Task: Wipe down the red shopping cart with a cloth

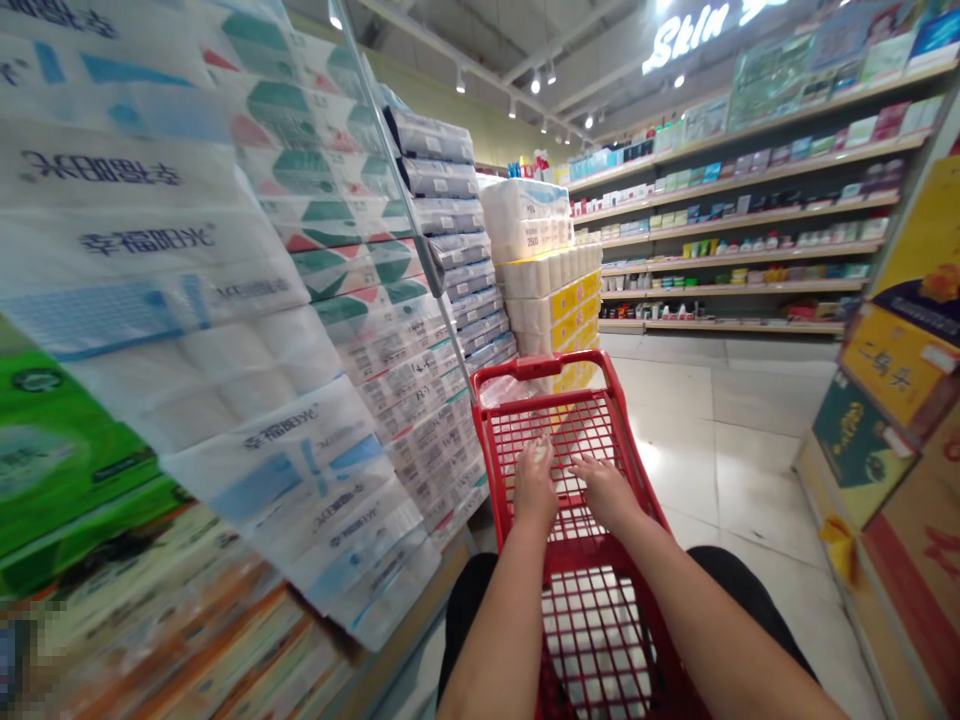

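Both hands are over a red wire shopping cart [596,640], out in the aisle with its far rim right up by the stacks. The left hand [535,487] sits on the mesh, with a small pale something [538,450] at its fingertips. It's too blurry to say what that is, or whether the grip is actually closed on it. The right hand [606,492] rests on the mesh just beside it, fingers pointing forward, and I can't tell if that grip is clenched or relaxed either.

Along the left side, big wrapped packs of toilet paper [187,300] lean in close and fill most of that half of the frame, with a green pack [52,450] lower left. Past the far rim is a stack of tissue packs with yellow labels [551,270]. Upper right, long shelves of bottles and boxes [750,230] run along under a lit "Skin" sign [690,35]. There's a printed cardboard display [885,400] at the right edge, and pale tile floor [712,470] between it and the cart.
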Demonstrator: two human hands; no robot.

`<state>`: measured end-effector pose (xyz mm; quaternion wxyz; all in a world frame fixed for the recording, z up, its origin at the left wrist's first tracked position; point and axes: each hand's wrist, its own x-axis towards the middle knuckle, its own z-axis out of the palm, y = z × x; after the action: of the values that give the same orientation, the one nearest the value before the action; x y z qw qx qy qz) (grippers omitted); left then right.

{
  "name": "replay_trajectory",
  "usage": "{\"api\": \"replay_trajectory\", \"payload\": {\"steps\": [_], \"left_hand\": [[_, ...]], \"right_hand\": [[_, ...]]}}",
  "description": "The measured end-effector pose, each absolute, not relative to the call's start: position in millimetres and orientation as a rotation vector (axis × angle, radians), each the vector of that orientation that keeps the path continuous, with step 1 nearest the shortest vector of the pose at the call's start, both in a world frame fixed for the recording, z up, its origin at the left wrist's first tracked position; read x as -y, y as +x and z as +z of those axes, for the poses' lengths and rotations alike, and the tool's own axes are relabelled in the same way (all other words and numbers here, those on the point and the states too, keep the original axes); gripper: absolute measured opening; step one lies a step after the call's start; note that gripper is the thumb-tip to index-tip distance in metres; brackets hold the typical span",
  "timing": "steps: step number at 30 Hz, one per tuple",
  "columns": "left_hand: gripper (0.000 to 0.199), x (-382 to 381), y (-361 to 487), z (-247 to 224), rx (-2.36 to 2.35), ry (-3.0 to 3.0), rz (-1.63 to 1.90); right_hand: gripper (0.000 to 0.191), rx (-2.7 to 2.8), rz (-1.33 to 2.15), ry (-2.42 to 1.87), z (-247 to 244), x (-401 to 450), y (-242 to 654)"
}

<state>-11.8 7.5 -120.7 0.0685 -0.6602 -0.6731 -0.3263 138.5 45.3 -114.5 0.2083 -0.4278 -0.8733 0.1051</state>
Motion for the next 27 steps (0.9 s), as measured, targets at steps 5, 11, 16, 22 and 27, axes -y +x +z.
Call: {"api": "replay_trajectory", "payload": {"steps": [5, 11, 16, 22, 27], "left_hand": [[0.063, -4.5, -12.7, -119.1, 1.943, -2.111, -0.913], [0.064, -4.3, -11.9, -118.5, 1.98, -1.997, -0.896], [0.064, -7.4, -13.8, -122.1, 2.017, -1.957, -0.894], [0.065, -6.8, -7.9, -123.6, 1.89, -2.177, -0.862], [0.062, -10.4, -9.9, -124.8, 1.945, -2.074, -0.907]], "right_hand": [[0.064, 2.427, 0.295, -1.194, -113.9, -45.1, 138.3], [0.062, 2.427, 0.301, -1.194, -110.1, -42.3, 139.7], [0.062, 2.423, 0.299, -1.196, -109.3, -42.3, 139.6], [0.063, 2.43, 0.305, -1.19, -109.8, -43.3, 139.0], [0.061, 2.439, 0.296, -1.196, -106.0, -41.1, 139.5]]}}
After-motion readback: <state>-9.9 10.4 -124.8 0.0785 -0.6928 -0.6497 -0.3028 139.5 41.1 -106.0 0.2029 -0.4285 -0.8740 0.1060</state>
